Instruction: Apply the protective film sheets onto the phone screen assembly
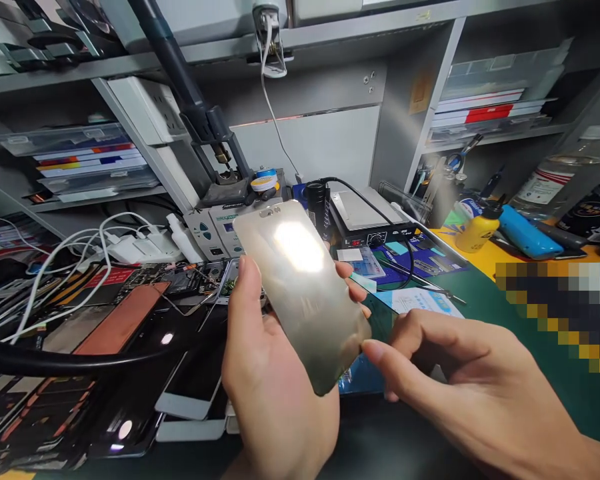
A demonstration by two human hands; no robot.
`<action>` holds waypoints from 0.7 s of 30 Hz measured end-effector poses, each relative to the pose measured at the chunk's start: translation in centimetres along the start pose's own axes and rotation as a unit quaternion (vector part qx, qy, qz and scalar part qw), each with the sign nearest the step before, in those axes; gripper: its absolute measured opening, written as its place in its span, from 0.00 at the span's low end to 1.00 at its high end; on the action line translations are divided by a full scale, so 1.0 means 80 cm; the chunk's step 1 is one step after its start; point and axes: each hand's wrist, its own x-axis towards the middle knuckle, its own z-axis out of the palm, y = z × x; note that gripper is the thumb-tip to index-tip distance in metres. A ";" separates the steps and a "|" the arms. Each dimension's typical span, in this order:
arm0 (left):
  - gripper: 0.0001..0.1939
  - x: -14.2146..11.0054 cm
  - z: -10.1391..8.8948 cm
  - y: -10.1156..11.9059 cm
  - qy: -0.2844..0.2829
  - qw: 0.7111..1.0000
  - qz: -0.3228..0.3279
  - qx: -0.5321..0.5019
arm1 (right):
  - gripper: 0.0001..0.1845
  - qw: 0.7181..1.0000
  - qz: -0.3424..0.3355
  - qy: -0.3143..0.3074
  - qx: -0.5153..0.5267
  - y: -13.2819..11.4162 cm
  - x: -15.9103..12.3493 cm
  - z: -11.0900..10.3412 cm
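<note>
A glossy, phone-shaped panel point(305, 313) with small round cutouts at its top end lies tilted in my left hand point(275, 373). Its grey-gold surface mirrors a bright lamp. The left thumb presses along one long edge, and the fingertips wrap round the opposite edge. My right hand point(470, 380) is at the panel's lower right corner, thumb tip touching it and index finger bent close to the thumb. What lies between those two fingertips is too small to make out. The panel's underside is hidden.
Several phones and phone parts point(125, 400) cover the left of the bench, crossed by a black cable point(105, 360). A flat heating plate point(365, 217) stands behind my hands. A yellow bottle point(480, 230) and a blue tool point(530, 232) are at the right.
</note>
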 end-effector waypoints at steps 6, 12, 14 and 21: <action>0.28 -0.002 0.001 0.007 0.047 0.998 0.031 0.039 | 0.22 1.000 -0.028 -0.012 -0.005 0.000 -0.002 -0.003; 0.26 0.008 0.002 0.010 0.072 0.995 0.056 0.045 | 0.26 0.980 -0.183 0.044 -0.072 -0.005 -0.004 -0.025; 0.27 0.012 -0.001 0.010 0.057 0.994 0.076 0.056 | 0.26 0.975 -0.149 0.150 -0.062 -0.010 0.009 -0.049; 0.23 0.010 -0.001 0.014 0.031 0.995 0.074 0.055 | 0.22 0.964 0.027 0.132 -0.231 0.012 0.077 -0.143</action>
